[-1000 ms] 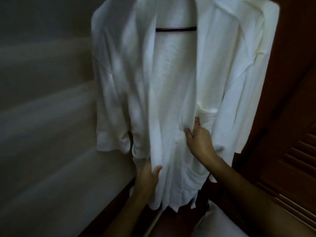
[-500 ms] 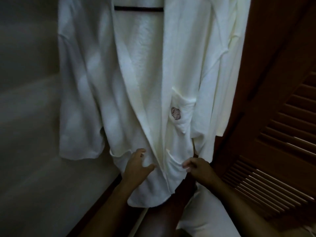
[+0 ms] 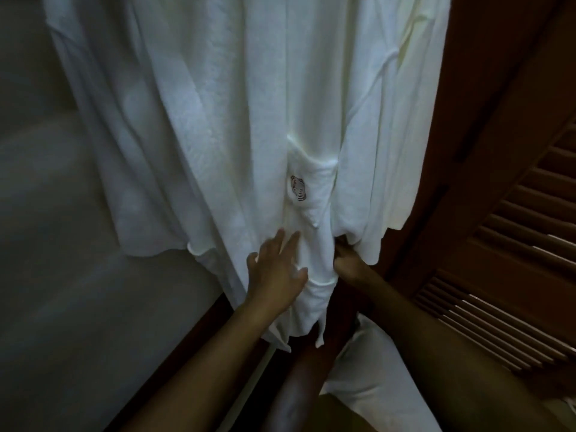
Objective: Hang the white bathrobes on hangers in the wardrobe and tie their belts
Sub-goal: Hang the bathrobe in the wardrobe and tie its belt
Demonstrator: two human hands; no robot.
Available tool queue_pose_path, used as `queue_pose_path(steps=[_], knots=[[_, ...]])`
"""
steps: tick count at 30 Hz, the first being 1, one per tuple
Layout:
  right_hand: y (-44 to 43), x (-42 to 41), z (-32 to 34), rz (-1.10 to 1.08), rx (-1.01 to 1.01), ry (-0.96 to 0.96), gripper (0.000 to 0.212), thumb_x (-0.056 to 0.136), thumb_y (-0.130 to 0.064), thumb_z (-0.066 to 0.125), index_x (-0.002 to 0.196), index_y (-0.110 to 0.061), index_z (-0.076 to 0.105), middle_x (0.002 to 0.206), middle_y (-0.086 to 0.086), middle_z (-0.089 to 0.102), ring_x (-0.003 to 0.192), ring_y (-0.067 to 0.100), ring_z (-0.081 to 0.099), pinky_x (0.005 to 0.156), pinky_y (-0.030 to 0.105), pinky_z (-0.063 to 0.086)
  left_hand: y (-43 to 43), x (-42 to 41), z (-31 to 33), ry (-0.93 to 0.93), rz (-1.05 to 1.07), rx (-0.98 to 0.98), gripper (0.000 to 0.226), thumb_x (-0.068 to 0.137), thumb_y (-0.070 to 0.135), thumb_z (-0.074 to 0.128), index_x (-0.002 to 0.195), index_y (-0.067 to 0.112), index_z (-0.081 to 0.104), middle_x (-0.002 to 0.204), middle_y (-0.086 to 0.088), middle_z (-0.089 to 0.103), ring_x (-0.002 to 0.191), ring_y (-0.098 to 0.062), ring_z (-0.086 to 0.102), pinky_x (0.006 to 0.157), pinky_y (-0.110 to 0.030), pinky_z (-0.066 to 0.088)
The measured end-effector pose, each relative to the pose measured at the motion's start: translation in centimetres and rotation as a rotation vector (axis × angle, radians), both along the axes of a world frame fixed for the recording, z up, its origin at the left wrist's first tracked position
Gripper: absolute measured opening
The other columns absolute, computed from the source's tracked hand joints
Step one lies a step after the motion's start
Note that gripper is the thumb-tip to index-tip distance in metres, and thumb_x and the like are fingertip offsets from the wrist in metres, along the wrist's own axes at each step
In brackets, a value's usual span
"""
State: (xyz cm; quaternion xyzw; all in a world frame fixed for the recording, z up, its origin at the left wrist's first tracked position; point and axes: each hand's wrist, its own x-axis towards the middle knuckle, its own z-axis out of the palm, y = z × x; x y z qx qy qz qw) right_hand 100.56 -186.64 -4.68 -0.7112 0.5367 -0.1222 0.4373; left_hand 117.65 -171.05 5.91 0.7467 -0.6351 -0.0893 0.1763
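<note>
A white bathrobe (image 3: 218, 120) hangs in the wardrobe and fills the upper part of the head view; its hanger is out of frame. A chest pocket (image 3: 311, 185) with a small red emblem sits at centre right. My left hand (image 3: 277, 269) lies flat on the robe's lower front with fingers spread. My right hand (image 3: 346, 260) grips a bunched fold of the robe's right side, just below the pocket, its fingers partly buried in the cloth. I see no belt clearly.
A dark wooden louvred wardrobe door (image 3: 505, 275) stands open at the right. A pale wall (image 3: 62, 275) fills the left. More white cloth (image 3: 371, 375) lies low down under my right forearm.
The view has moved closer and lower, so the hanger bar has left the frame. My left hand went from the hem up onto the front panel. My right hand closed on the robe's right side.
</note>
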Motion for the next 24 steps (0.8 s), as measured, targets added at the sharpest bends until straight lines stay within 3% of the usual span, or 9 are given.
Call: queue_pose_path(steps=[4,6,10,13,14,18,20,22,24], knots=[[3.9,-1.6,2.4,0.215,-0.052,0.037,0.029,0.097,-0.013,0.068,0.113,0.01,0.064,0.11,0.011,0.064,0.107,0.023,0.06,0.099,0.033,0.042,0.0,0.7,-1.2,0.052,0.078,0.139,0.087,0.092,0.066,0.052,0.161,0.041,0.006,0.172,0.002,0.0,0.155,-0.027,0.015,0.118,-0.053,0.021],[5.4,-2.8,3.2,0.246,-0.011,-0.015,0.047,0.096,-0.037,0.068,0.115,0.006,0.067,0.11,0.006,0.063,0.105,0.013,0.057,0.097,0.031,0.042,-0.2,0.7,-1.2,0.121,0.148,0.165,0.096,0.086,0.078,0.051,0.161,0.042,0.003,0.171,0.006,-0.008,0.156,-0.029,0.011,0.119,-0.056,0.017],[5.3,-6.0,2.9,0.154,0.076,-0.148,0.027,0.083,-0.029,0.083,0.102,-0.014,0.071,0.104,0.001,0.072,0.097,0.012,0.066,0.09,0.037,0.051,-0.4,-1.0,-0.5,0.271,0.176,0.201,0.121,0.069,0.087,0.063,0.161,0.039,0.001,0.171,0.009,-0.005,0.157,-0.022,0.009,0.121,-0.052,0.022],[4.7,-7.1,4.6,0.062,0.182,-0.315,0.065,0.061,-0.048,0.092,0.102,-0.002,0.073,0.107,0.017,0.073,0.104,0.028,0.069,0.099,0.049,0.054,0.1,-3.4,0.0,0.548,0.123,0.063,0.088,0.078,0.06,0.08,0.15,0.027,0.042,0.147,0.008,0.051,0.131,-0.007,0.049,0.099,-0.021,0.039],[4.8,-7.1,5.5,0.058,0.206,-0.36,0.064,0.064,-0.045,0.09,0.099,0.005,0.071,0.102,0.023,0.072,0.099,0.033,0.07,0.098,0.05,0.054,0.4,-3.9,-0.1,0.585,0.137,0.03,0.077,0.078,0.056,0.082,0.142,0.026,0.051,0.133,0.011,0.059,0.117,-0.002,0.055,0.091,-0.016,0.041],[5.3,-7.4,7.8,0.041,0.245,-0.392,0.04,0.088,-0.031,0.077,0.104,0.005,0.07,0.102,0.022,0.074,0.094,0.037,0.072,0.091,0.049,0.057,1.3,-4.6,-1.6,0.493,0.299,0.013,0.045,0.085,0.064,0.066,0.105,0.023,0.064,0.097,0.011,0.07,0.087,-0.008,0.066,0.082,-0.035,0.058],[5.2,-7.8,8.4,0.07,0.179,-0.281,0.017,0.089,-0.016,0.075,0.082,-0.002,0.068,0.085,0.016,0.074,0.082,0.032,0.072,0.085,0.046,0.057,1.0,-4.0,-1.8,0.543,0.377,0.01,0.035,0.091,0.053,0.06,0.098,0.02,0.067,0.09,0.003,0.073,0.084,-0.015,0.068,0.084,-0.042,0.058],[4.7,-8.1,8.1,0.157,0.036,-0.134,0.025,0.086,-0.013,0.074,0.068,-0.016,0.057,0.069,-0.001,0.065,0.07,0.018,0.065,0.072,0.035,0.053,0.7,-3.1,-1.7,0.623,0.484,-0.03,0.036,0.087,0.053,0.061,0.081,0.017,0.066,0.078,-0.001,0.073,0.077,-0.021,0.07,0.082,-0.044,0.059],[4.9,-8.5,8.4,0.22,-0.132,0.014,0.02,0.084,-0.021,0.076,0.077,-0.022,0.057,0.076,-0.01,0.059,0.071,0.006,0.057,0.065,0.02,0.043,0.6,-2.5,-1.9,0.642,0.56,-0.045,0.035,0.089,0.045,0.062,0.075,0.013,0.061,0.063,-0.001,0.07,0.066,-0.018,0.07,0.078,-0.04,0.058]])
